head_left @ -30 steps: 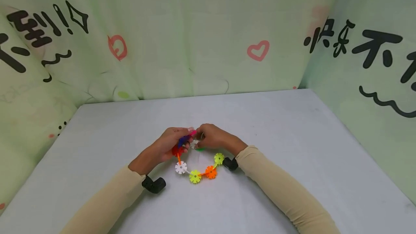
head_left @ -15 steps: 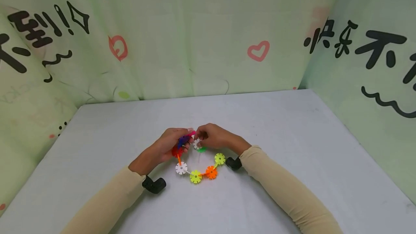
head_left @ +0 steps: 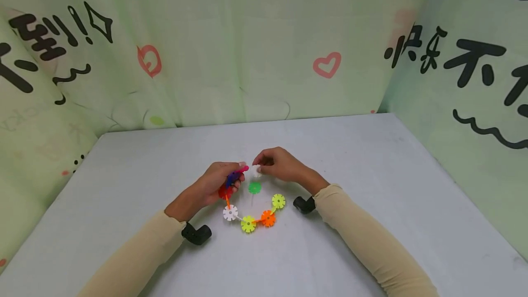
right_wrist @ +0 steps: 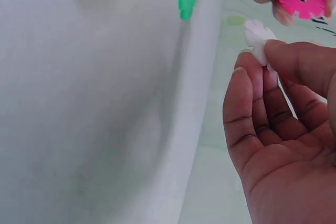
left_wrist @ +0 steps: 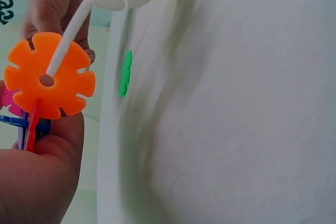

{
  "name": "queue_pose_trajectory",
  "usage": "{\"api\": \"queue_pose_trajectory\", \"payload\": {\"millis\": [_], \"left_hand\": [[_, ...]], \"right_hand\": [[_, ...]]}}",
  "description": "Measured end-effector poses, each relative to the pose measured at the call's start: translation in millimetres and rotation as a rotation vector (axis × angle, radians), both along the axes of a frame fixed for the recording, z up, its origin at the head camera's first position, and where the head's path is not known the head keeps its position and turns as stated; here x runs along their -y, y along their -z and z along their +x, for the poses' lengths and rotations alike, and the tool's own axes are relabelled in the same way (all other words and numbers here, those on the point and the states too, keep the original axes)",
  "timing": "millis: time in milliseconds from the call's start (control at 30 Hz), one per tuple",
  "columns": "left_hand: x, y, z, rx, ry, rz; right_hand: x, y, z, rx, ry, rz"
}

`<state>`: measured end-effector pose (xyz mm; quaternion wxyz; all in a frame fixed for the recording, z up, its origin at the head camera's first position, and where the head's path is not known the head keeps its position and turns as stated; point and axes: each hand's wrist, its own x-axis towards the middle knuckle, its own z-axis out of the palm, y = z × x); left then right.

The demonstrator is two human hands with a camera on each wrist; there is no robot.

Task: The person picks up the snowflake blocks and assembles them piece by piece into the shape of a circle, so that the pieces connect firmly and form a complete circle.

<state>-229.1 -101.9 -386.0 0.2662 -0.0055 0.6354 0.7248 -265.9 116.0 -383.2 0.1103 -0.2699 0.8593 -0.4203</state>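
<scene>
My left hand [head_left: 212,180] grips one end of a chain of slotted plastic flower discs, with red and blue discs [head_left: 233,178] at its fingers. A pink disc [right_wrist: 304,1] sticks out past the fingertips. From there the chain curves down and right through orange [left_wrist: 73,72], white [head_left: 230,213], yellow [head_left: 248,224], orange [head_left: 268,218] and yellow-green [head_left: 278,201] discs. My right hand [head_left: 284,165] pinches a white disc [right_wrist: 257,32] between thumb and fingers, apart from the pink one. Below it lies a loose green disc [head_left: 255,188].
A white-covered table [head_left: 350,196] lies under both hands. Patterned pale green curtains [head_left: 264,58] with black writing stand behind it and at both sides. A black wrist mount [head_left: 196,234] juts from the left cuff, and another mount [head_left: 304,205] from the right.
My right hand has lifted up and right with the white disc, away from the pink end. The green disc now shows fully. The left hand stays almost still, gripping the chain.
</scene>
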Motion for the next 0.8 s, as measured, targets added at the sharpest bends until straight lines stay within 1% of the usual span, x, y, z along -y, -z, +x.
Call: {"api": "queue_pose_trajectory", "payload": {"millis": [167,300,433,567,800], "left_hand": [[-2.1,0.7,-0.9,0.002,-0.003,-0.029],[-4.8,1.8,-1.7,0.009,-0.005,-0.033],[-6.3,3.2,-1.7,0.008,-0.009,-0.025],[-6.9,3.3,-1.0,0.001,-0.016,-0.012],[-8.8,4.6,-1.2,-0.019,-0.022,0.002]], "right_hand": [[-6.4,-5.2,-0.4,0.054,0.047,-0.125],[-9.1,-8.3,1.2,0.071,0.052,-0.197],[-9.0,-8.1,2.8,0.109,0.045,-0.229],[-7.7,-7.6,5.0,0.150,0.045,-0.235],[-6.0,-7.4,6.7,0.162,0.066,-0.258]]}}
